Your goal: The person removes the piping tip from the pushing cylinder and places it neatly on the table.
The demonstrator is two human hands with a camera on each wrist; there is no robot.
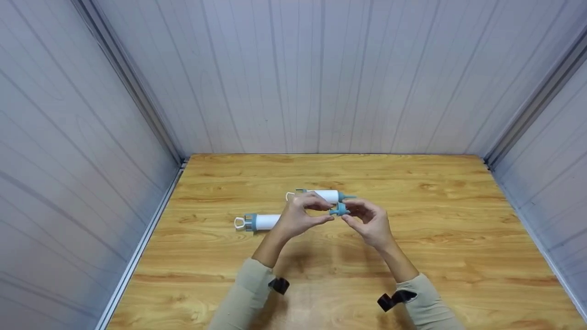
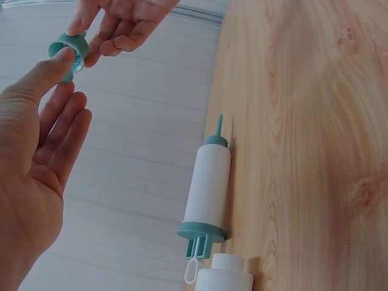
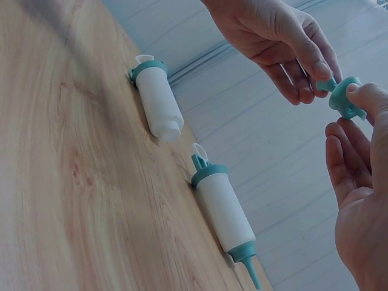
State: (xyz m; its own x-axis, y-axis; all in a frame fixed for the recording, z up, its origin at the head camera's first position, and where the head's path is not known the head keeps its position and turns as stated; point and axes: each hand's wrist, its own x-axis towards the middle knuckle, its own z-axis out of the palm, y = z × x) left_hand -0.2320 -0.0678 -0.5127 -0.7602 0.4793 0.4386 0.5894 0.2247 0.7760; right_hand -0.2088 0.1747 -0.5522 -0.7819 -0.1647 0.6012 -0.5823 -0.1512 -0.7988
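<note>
Both hands meet over the table at a small teal screw cap with inner threads [image 2: 77,57] and small side projections. My left hand [image 1: 298,219] pinches its left side between thumb and fingertips. From the other side, my right hand [image 1: 373,222] pinches it with thumb and fingers. Behind the hands lies a white-barrelled syringe [image 1: 326,196] with a teal collar, a white loop handle and a slim teal nozzle [image 3: 247,257]. A second white-barrelled syringe [image 3: 156,100] lies to the left, partly hidden by my left hand in the head view; its threaded neck [image 2: 228,262] is bare.
The wood-grain table [image 1: 458,238] carries both syringes on their sides. Pale panel walls [image 1: 298,82] enclose the back and both sides, with metal rails [image 1: 137,91] along the corners. Black straps [image 1: 396,300] sit on the sleeved forearms.
</note>
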